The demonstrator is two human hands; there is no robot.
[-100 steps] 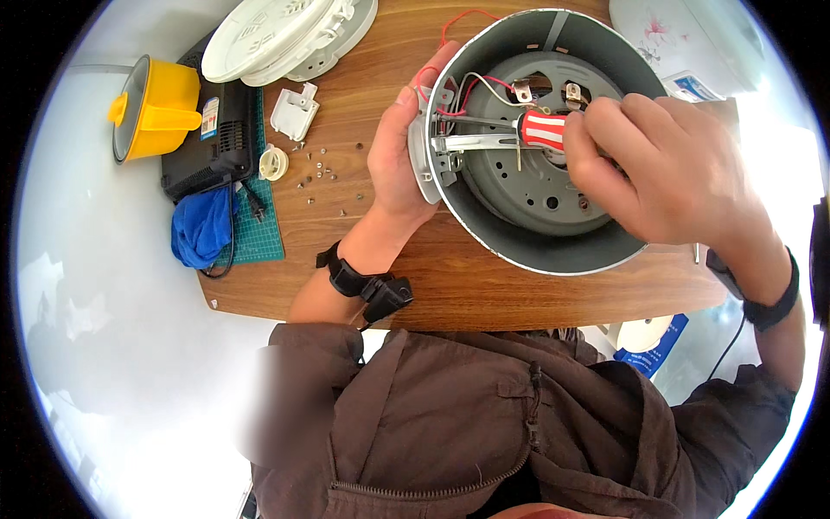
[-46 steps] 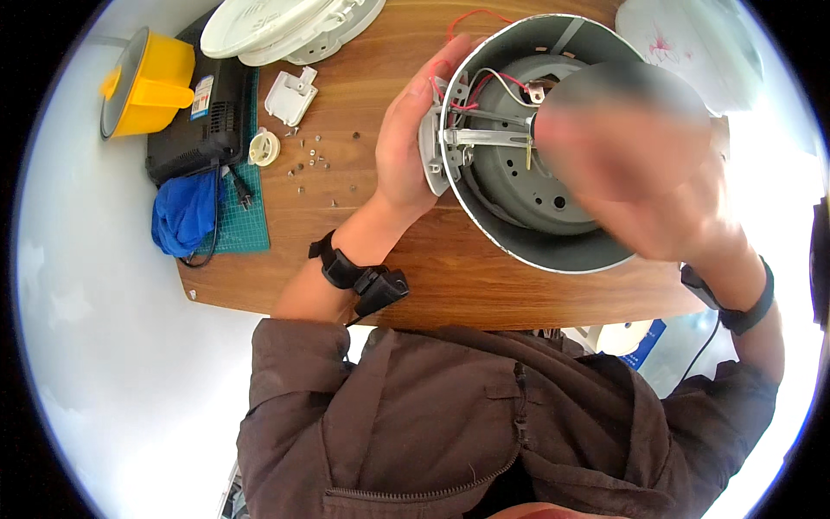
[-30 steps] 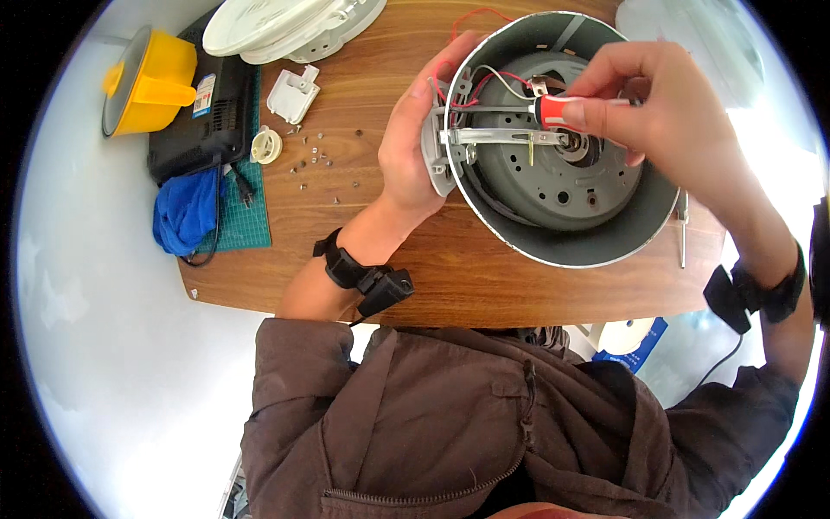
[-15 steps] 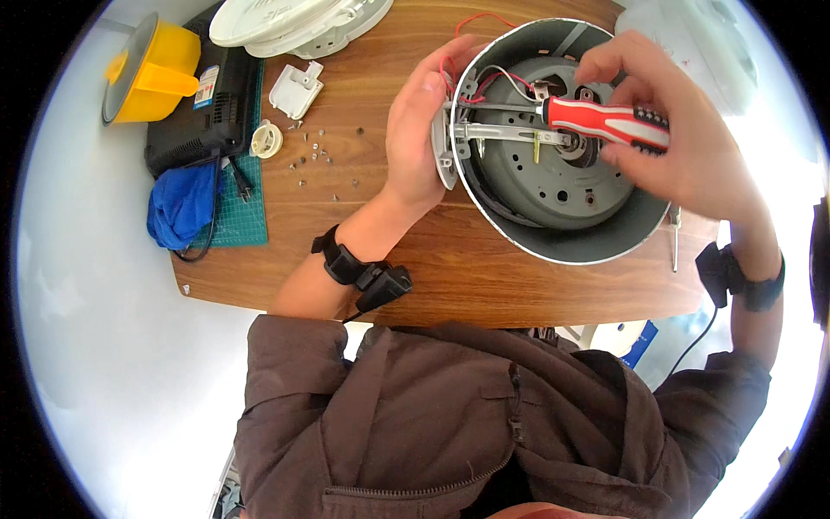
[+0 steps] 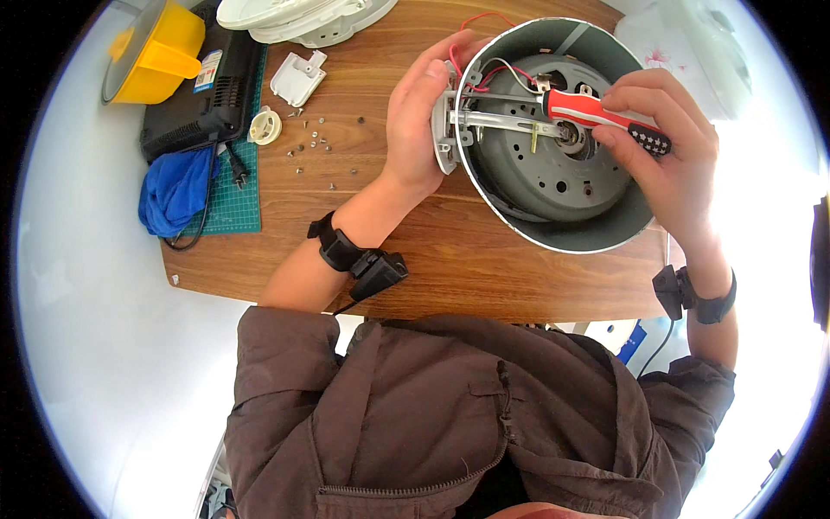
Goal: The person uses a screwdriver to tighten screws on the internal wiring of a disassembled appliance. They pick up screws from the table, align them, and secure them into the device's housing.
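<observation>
Label [image 5: 207,71], small and blue-white, sits on the black box [image 5: 201,104]; left hand [image 5: 419,117] fingers clasp the grey cooker shell [image 5: 553,238], right hand [image 5: 670,156] fingers grip a red screwdriver [image 5: 588,110]

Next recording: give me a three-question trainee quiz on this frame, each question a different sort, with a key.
1. True or false: the left hand grips the rim of the round metal housing.
2. Multiple choice: what does the right hand hold? A) a blue cloth B) a red-handled screwdriver C) a yellow funnel-shaped container
3. Short answer: what small things lie scattered on the wooden table left of the left hand?

Key
1. True; the fingers wrap its left edge by the white bracket.
2. B, the red-handled screwdriver, tip pointing into the housing.
3. Loose screws.
</observation>
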